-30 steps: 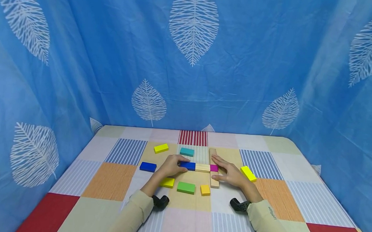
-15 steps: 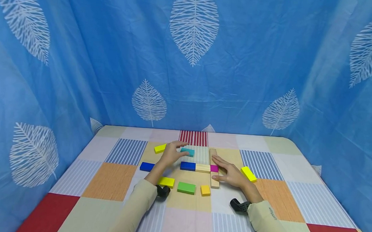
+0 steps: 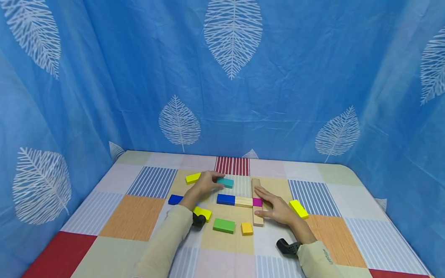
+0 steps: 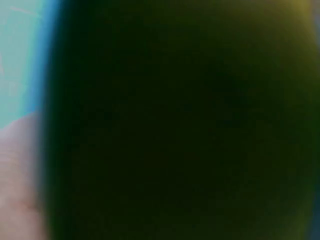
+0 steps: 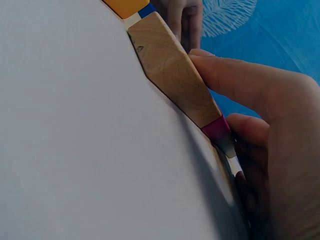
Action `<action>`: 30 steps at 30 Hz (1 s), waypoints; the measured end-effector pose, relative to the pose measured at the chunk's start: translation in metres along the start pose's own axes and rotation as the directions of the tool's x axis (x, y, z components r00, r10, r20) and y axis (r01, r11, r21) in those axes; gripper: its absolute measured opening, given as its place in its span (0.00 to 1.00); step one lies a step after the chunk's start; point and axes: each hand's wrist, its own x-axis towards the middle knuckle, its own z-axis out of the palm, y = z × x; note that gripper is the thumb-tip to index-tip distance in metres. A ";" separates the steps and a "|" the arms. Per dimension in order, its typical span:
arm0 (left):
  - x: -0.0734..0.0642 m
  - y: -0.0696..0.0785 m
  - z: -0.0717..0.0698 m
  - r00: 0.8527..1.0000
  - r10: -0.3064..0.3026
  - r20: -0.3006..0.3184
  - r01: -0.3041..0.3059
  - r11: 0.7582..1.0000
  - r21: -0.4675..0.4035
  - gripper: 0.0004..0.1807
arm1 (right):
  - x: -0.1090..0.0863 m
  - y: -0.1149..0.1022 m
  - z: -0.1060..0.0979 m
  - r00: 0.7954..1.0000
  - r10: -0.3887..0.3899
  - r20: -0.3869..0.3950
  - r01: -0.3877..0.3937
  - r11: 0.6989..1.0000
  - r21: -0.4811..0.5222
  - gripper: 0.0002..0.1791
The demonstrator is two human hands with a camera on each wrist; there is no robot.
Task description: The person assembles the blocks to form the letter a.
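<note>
My left hand (image 3: 204, 183) is at the teal block (image 3: 226, 183), its thumb along the near side and its fingers at the far side, pinching the left end. A dark blurred shape close to the lens hides most of the left wrist view. My right hand (image 3: 279, 210) rests with extended fingers on two pale wooden blocks; the thumb lies on the near wooden block (image 3: 258, 216) and the fingertips on the far wooden block (image 3: 255, 187). Between these sits a magenta block (image 3: 257, 202), in line with a natural wood block (image 3: 243, 202) and a blue block (image 3: 225, 199).
A green block (image 3: 224, 225) and an orange block (image 3: 246, 228) lie nearer. One yellow block (image 3: 202, 214) is beside the left wrist camera, another yellow block (image 3: 192, 178) behind that hand. A second blue block (image 3: 175, 199) is left; a third yellow block (image 3: 299, 209) is right.
My left hand has left the blue block in the row, reached away to the teal block and closed in around it. The yellow block by that wrist has turned and shifted slightly. My right hand stays put.
</note>
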 end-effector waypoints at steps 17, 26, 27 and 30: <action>0.008 0.036 -0.014 0.996 0.079 -0.031 -0.073 0.983 0.170 0.18 | -0.001 0.000 0.000 1.000 0.006 0.005 -0.006 1.000 0.007 0.45; 0.031 0.054 0.010 0.997 0.078 -0.006 -0.076 0.980 0.186 0.17 | -0.002 0.003 0.001 1.000 0.001 0.006 -0.001 1.000 0.003 0.44; 0.032 0.054 0.014 0.998 0.066 -0.012 -0.063 0.982 0.178 0.17 | -0.002 0.003 0.001 1.000 0.001 0.006 -0.001 1.000 0.002 0.44; 0.034 0.055 0.021 1.000 0.006 -0.014 -0.004 0.990 0.140 0.16 | -0.002 0.003 0.001 1.000 0.002 0.010 -0.002 1.000 0.004 0.44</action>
